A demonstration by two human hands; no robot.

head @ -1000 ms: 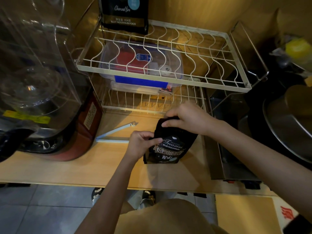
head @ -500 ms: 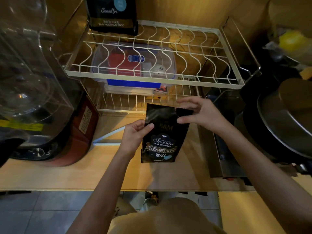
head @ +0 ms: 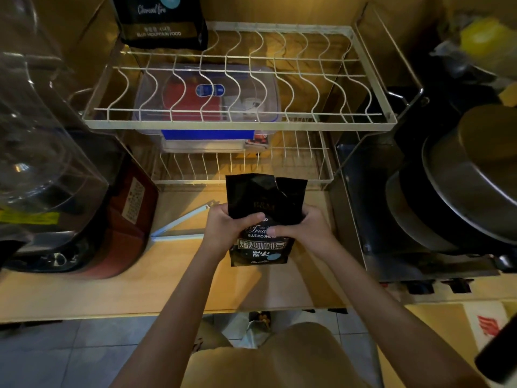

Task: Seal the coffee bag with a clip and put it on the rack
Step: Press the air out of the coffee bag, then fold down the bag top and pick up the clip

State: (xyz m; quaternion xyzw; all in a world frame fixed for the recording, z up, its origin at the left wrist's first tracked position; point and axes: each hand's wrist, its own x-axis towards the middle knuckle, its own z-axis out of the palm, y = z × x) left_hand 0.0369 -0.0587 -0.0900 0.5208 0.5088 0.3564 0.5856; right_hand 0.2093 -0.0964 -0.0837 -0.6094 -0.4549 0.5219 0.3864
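Both forearms bare to the frame edge; no sleeves, watch or rings visible. Left hand [head: 228,228] and right hand [head: 303,229] ungloved, nails short. Tan garment [head: 279,359] covers the lap, plain, unmarked fabric.

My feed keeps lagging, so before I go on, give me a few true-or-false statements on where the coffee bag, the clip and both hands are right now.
1. Both hands hold the coffee bag. True: the left hand and the right hand grip its middle from either side.
2. The clip is on the bag's top. False: it lies open on the wooden counter, left of the bag.
3. The bag's top is folded shut. False: it stands upright and unfolded, with a tear in its top edge.
4. Another dark bag sits at the back left of the rack's upper tier. True.
5. A clear plastic box sits on the rack's lower tier. True.
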